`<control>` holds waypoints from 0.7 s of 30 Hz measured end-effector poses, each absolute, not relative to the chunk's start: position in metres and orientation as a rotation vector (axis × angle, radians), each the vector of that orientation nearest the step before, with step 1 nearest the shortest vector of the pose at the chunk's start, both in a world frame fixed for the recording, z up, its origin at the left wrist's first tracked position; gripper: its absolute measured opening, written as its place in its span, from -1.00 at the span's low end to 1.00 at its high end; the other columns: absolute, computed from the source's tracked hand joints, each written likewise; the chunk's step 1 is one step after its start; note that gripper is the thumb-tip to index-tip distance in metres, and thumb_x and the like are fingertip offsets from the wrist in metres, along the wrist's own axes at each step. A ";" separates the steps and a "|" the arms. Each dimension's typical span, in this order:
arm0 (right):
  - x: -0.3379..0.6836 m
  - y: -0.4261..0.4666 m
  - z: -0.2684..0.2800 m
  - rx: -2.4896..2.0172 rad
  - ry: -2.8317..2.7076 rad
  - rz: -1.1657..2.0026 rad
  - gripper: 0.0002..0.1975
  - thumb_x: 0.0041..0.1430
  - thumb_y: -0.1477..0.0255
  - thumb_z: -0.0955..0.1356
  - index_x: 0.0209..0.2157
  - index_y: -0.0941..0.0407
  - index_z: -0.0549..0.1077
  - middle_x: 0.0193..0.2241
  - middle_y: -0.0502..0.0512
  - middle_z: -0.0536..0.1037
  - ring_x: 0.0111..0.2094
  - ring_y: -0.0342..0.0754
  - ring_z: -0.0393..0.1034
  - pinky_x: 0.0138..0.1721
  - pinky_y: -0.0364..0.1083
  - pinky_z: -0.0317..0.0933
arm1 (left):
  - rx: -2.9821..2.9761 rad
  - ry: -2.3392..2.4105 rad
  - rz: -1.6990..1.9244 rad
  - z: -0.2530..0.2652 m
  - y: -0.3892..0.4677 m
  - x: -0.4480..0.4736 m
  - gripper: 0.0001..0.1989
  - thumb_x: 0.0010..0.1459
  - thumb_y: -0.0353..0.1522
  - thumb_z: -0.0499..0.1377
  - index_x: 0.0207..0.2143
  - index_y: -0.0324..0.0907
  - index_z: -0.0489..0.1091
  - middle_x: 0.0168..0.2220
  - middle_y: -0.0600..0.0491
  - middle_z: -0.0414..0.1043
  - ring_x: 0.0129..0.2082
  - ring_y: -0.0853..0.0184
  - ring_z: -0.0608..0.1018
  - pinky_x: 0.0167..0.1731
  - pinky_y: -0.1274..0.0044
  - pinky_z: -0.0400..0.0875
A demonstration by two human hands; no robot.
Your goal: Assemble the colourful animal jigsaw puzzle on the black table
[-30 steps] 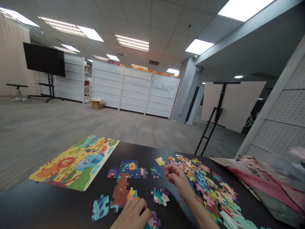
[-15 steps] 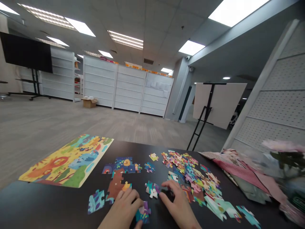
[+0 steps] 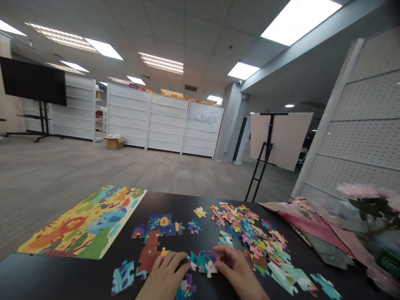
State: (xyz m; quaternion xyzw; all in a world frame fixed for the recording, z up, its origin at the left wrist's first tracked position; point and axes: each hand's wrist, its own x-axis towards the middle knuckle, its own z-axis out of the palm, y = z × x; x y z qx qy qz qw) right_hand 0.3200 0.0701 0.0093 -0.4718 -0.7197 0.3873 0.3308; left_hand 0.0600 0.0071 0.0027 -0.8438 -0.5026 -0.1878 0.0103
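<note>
On the black table, both hands, apart, flank teal puzzle pieces, grip unclear; a green label is too blurred

A teal, purple and white cluster of joined puzzle pieces lies with knobbed edges on the bench between left hand and right hand, a purple-and-blue section just nearer, partly hidden beside the left hand.
</note>
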 end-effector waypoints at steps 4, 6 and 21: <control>0.343 0.077 0.017 -1.233 -1.915 0.956 -0.59 0.23 0.10 0.28 -0.16 0.08 0.59 -0.31 0.10 0.55 -0.30 0.04 0.43 -0.23 -0.03 0.27 | -2.867 -1.560 -0.346 0.021 0.016 0.073 -0.38 0.03 -0.55 0.08 0.18 -0.07 0.34 0.26 0.01 0.36 0.17 0.03 0.42 0.05 0.27 0.36; 0.344 0.077 0.022 -1.233 -2.023 0.839 -0.65 0.25 0.16 0.29 -0.18 0.05 0.61 -0.23 0.12 0.59 -0.18 0.07 0.45 -0.12 -0.01 0.27 | -2.902 -1.513 -0.384 0.023 0.019 0.077 -0.43 0.06 -0.52 0.10 0.15 -0.05 0.35 0.20 0.02 0.42 0.13 0.05 0.44 0.03 0.28 0.37; 0.329 0.057 0.025 -1.215 -2.234 0.627 -0.52 0.07 0.55 0.29 0.05 -0.04 0.45 0.18 0.12 0.38 0.21 0.09 0.26 0.24 0.09 0.09 | -2.944 -1.908 -0.914 0.040 0.005 0.070 -0.41 0.06 -0.48 0.10 0.17 0.05 0.30 0.32 0.06 0.22 0.32 0.14 0.23 0.33 0.16 0.07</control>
